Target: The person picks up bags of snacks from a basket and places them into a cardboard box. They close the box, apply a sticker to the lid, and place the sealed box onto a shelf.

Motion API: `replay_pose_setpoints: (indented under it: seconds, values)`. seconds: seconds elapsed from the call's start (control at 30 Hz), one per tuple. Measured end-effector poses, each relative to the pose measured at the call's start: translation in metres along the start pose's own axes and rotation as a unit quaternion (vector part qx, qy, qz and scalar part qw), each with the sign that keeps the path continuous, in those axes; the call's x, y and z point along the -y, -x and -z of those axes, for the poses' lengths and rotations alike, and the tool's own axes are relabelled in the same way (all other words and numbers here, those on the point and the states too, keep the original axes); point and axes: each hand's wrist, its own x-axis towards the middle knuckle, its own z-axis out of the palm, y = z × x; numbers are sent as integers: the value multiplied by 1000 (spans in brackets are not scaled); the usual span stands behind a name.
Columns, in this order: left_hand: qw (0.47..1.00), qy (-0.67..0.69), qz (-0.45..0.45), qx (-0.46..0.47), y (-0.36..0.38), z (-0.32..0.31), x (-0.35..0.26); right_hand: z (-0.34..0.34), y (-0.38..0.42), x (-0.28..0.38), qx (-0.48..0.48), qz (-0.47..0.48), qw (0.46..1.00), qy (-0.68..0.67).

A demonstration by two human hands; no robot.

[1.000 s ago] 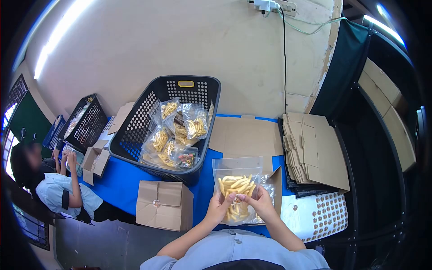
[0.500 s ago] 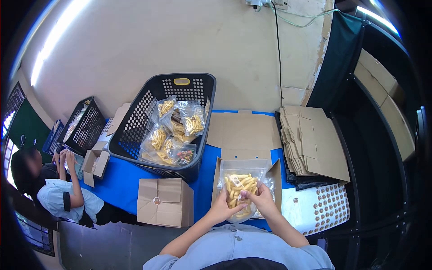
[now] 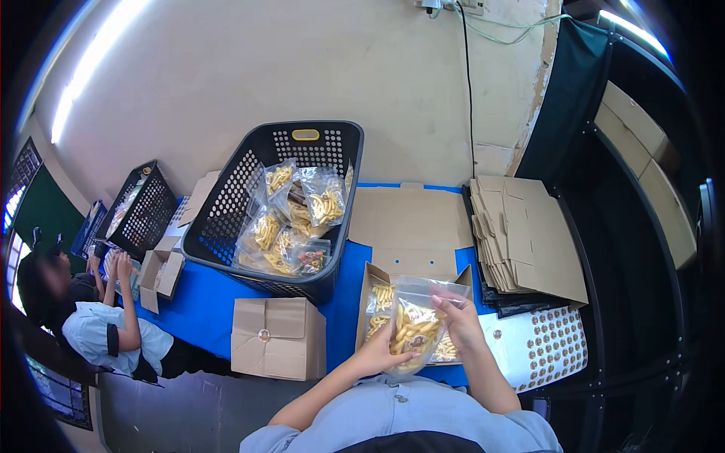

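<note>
While both hands hold the clear plastic bag of yellow stick snacks [image 3: 414, 326], it hangs tilted just over the small open brown cardboard box [image 3: 377, 273] on the blue bench [image 3: 200, 302]. The left hand [image 3: 377, 352] pinches the bottom of the bag, and the right hand [image 3: 458, 321] grips its top edge, so both are closed on it. To do this well, I think the bag should go in flat beside the bags already in the box, with the top edge kept closed so no sticks spill. Behind the box lies a flat sheet of cardboard [image 3: 411, 219], and a stack of folded cardboard pieces [image 3: 521, 238] sits to the right. A big black plastic basket full of snack bags [image 3: 283, 208] stands to the left, near a closed brown box [image 3: 278, 338]. Nothing blocks the open box. Another person [image 3: 91, 325] sits far left by a second black basket [image 3: 140, 208].
</note>
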Motion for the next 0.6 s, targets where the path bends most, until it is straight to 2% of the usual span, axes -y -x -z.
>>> replay_pose_setpoints:
  seconds: [0.03, 0.1, 0.13, 0.17, 0.23, 0.27, 0.3, 0.37, 0.4, 0.43, 0.47, 0.5, 0.53, 0.6]
  values:
    - [1000, 0, 0, -2, -1, 2, 1, 2, -2, 3, 15, -19, 1000, 7]
    - [987, -160, -14, -32, -5, 8, -3, 1, 2, 5, 17, -8, 999, 33]
    - [989, -68, -64, -113, -5, 4, -16, 0, 5, 3, 73, 4, 995, 67]
    - [989, -67, -62, -112, -8, 9, -19, -1, 9, 1, 129, 16, 986, 101]
    - [990, -66, -16, -123, -11, 18, -29, -5, 15, -3, 135, -17, 981, 138]
    - [978, -142, -30, -152, -10, 17, -37, -7, 15, -4, 130, -3, 983, 133]
    - [978, -142, -29, -149, -10, 19, -36, -8, 14, -4, 124, 11, 984, 129]
    - [989, -94, -36, -105, -10, 26, -35, -3, 15, 7, 148, 7, 978, 147]
    - [989, -94, -36, -104, -9, 32, -32, -2, 16, 13, 195, 6, 969, 152]
    - [996, -65, -45, -46, -9, 40, -30, 0, 17, 18, 241, 5, 958, 156]
    - [998, -36, -55, 12, -8, 46, -29, 4, 16, 23, 239, 5, 958, 156]
    - [998, -36, -54, 14, -6, 49, -34, 8, 16, 29, 290, 40, 933, 209]
    - [996, -52, -25, 61, -2, 50, -42, 11, 17, 33, 339, 75, 901, 261]
    - [983, -98, 8, 155, 1, 55, -51, 14, 19, 43, 351, 39, 897, 265]
